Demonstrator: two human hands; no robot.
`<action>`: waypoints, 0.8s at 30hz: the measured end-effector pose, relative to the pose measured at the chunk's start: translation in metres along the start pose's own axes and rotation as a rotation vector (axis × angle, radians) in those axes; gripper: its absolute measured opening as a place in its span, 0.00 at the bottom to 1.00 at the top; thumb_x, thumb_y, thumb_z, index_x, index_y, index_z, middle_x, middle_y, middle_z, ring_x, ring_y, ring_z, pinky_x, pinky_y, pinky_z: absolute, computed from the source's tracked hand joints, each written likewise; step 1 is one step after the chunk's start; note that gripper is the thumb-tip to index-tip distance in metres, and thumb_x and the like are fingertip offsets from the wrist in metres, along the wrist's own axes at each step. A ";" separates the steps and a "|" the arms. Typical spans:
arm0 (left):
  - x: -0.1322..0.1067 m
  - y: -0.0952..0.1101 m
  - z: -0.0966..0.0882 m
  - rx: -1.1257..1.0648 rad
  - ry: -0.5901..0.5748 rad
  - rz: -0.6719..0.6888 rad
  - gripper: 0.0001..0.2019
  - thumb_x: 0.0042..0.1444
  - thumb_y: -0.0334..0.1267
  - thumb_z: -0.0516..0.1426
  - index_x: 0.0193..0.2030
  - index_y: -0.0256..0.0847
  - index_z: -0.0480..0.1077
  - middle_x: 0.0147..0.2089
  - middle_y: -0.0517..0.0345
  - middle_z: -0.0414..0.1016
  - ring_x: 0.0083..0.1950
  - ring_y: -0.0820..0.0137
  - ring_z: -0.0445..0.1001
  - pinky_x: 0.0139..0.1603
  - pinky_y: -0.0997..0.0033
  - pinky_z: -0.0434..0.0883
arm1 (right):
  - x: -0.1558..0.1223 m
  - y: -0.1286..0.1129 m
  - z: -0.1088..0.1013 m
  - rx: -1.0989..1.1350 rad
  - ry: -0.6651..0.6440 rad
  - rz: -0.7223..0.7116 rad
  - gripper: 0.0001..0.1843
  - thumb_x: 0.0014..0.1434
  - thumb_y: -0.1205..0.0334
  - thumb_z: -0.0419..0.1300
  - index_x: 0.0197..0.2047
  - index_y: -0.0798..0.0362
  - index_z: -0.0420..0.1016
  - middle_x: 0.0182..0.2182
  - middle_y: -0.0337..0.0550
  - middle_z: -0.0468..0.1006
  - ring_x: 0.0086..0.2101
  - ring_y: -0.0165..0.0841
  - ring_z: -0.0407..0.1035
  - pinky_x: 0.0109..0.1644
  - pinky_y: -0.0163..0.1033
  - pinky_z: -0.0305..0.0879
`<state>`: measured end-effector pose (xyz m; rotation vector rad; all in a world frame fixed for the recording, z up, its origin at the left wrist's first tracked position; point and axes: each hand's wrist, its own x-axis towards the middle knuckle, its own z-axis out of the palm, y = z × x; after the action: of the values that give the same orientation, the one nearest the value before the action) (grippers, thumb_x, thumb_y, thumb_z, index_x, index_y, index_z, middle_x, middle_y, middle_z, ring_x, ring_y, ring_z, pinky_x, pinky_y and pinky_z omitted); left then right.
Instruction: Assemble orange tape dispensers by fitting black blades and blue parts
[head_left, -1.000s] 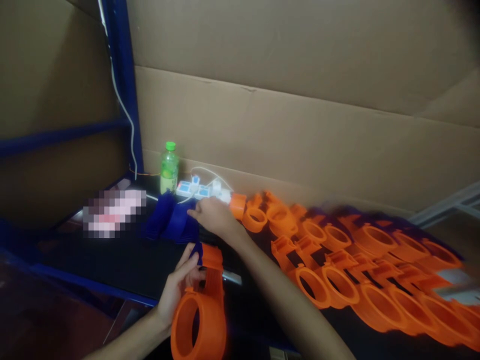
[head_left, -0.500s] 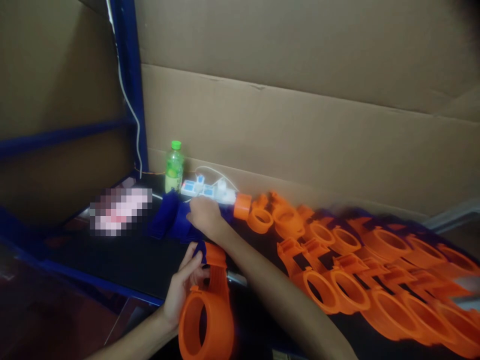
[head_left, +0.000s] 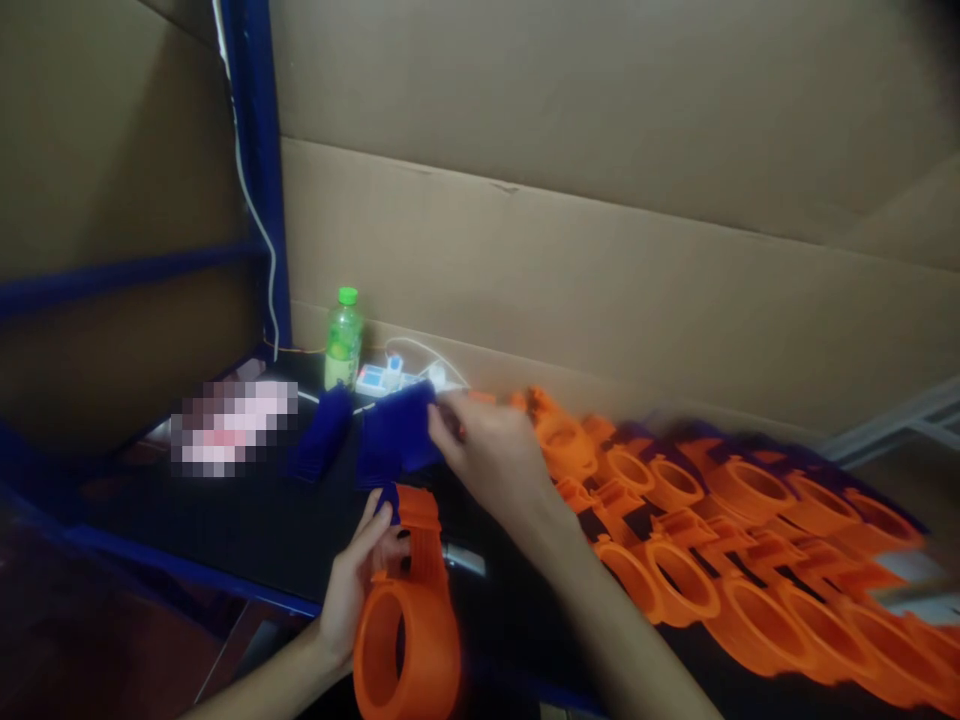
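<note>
My left hand (head_left: 356, 570) is closed around the upper part of an orange tape dispenser (head_left: 409, 650), whose big ring hangs below. A small dark blue piece (head_left: 388, 497) sits at the dispenser's top edge, by my left thumb. Above and to the right, my right hand (head_left: 495, 455) pinches the right edge of a flat blue piece (head_left: 397, 430). Its fingertips are partly hidden, and whether this piece is lifted clear of the ones under it I cannot tell. More blue pieces (head_left: 321, 435) lie stacked just to the left.
Several orange tape dispensers (head_left: 757, 620) lie in rows on the right of the black table (head_left: 247, 520). A green-capped bottle (head_left: 343, 345) and a white power strip (head_left: 379, 378) stand by the cardboard wall (head_left: 600, 300). A shiny metal item (head_left: 465, 558) lies beside the held dispenser.
My right hand has moved right from over the blue pieces, to the right edge of one, uncovering it. My left hand still holds the dispenser in nearly the same place.
</note>
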<state>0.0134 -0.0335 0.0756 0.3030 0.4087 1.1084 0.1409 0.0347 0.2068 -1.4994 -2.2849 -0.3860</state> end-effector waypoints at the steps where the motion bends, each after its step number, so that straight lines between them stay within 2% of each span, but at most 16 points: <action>1: 0.000 0.000 0.000 0.001 0.009 -0.002 0.16 0.58 0.48 0.61 0.44 0.38 0.70 0.33 0.48 0.81 0.32 0.58 0.80 0.34 0.63 0.73 | -0.010 0.004 -0.001 0.035 0.064 -0.032 0.16 0.69 0.58 0.51 0.46 0.55 0.78 0.35 0.46 0.81 0.32 0.32 0.74 0.36 0.35 0.63; 3: -0.001 0.001 0.000 -0.017 0.024 -0.003 0.16 0.58 0.48 0.61 0.44 0.37 0.71 0.32 0.49 0.81 0.31 0.60 0.80 0.35 0.64 0.73 | -0.031 0.009 -0.002 0.091 0.155 -0.085 0.14 0.68 0.60 0.53 0.46 0.54 0.78 0.36 0.46 0.81 0.33 0.32 0.74 0.37 0.35 0.64; 5: -0.001 0.000 0.000 -0.044 0.016 -0.003 0.15 0.59 0.47 0.61 0.44 0.37 0.72 0.31 0.50 0.80 0.32 0.61 0.80 0.36 0.65 0.73 | -0.049 0.010 -0.002 0.115 0.193 -0.121 0.12 0.67 0.61 0.55 0.45 0.54 0.78 0.35 0.45 0.80 0.33 0.32 0.74 0.37 0.35 0.65; 8: -0.001 -0.002 0.002 -0.059 0.004 0.058 0.13 0.60 0.45 0.61 0.43 0.37 0.74 0.33 0.51 0.81 0.36 0.61 0.80 0.37 0.66 0.73 | -0.071 0.008 -0.001 0.160 0.180 -0.152 0.08 0.66 0.63 0.57 0.43 0.53 0.78 0.35 0.44 0.79 0.35 0.32 0.74 0.37 0.36 0.69; 10: 0.000 -0.004 0.003 -0.043 0.022 0.129 0.10 0.59 0.42 0.62 0.42 0.38 0.75 0.35 0.52 0.82 0.37 0.63 0.80 0.38 0.68 0.74 | -0.081 0.005 0.000 0.243 0.154 -0.157 0.06 0.64 0.64 0.58 0.42 0.52 0.77 0.39 0.45 0.78 0.41 0.34 0.74 0.41 0.38 0.72; 13: -0.002 -0.006 0.003 -0.010 0.075 0.194 0.06 0.58 0.38 0.63 0.40 0.39 0.77 0.35 0.56 0.81 0.35 0.67 0.79 0.39 0.72 0.73 | -0.091 0.002 0.006 0.406 0.086 -0.166 0.04 0.62 0.66 0.60 0.41 0.51 0.74 0.52 0.47 0.76 0.54 0.39 0.70 0.54 0.44 0.72; 15: -0.004 -0.008 0.002 0.004 0.094 0.209 0.06 0.58 0.38 0.63 0.40 0.40 0.77 0.33 0.58 0.80 0.33 0.69 0.78 0.39 0.72 0.73 | -0.096 0.001 0.010 0.505 0.014 -0.155 0.08 0.60 0.67 0.62 0.43 0.51 0.71 0.57 0.47 0.72 0.59 0.39 0.66 0.59 0.45 0.70; 19: -0.006 -0.010 -0.002 0.015 0.073 0.218 0.06 0.57 0.37 0.64 0.40 0.40 0.76 0.30 0.60 0.78 0.32 0.71 0.75 0.39 0.74 0.72 | -0.100 0.001 0.014 0.609 -0.068 -0.108 0.12 0.59 0.68 0.62 0.46 0.49 0.69 0.56 0.47 0.73 0.56 0.37 0.69 0.58 0.43 0.72; 24: -0.005 -0.010 -0.005 0.042 0.083 0.214 0.07 0.57 0.36 0.65 0.42 0.42 0.75 0.30 0.62 0.76 0.31 0.73 0.74 0.39 0.74 0.72 | -0.101 0.001 0.007 0.574 -0.088 -0.078 0.15 0.59 0.65 0.64 0.50 0.47 0.71 0.55 0.45 0.71 0.56 0.38 0.68 0.59 0.47 0.70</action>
<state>0.0171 -0.0415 0.0680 0.3448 0.4816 1.3259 0.1764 -0.0438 0.1545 -1.1499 -2.2542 0.3044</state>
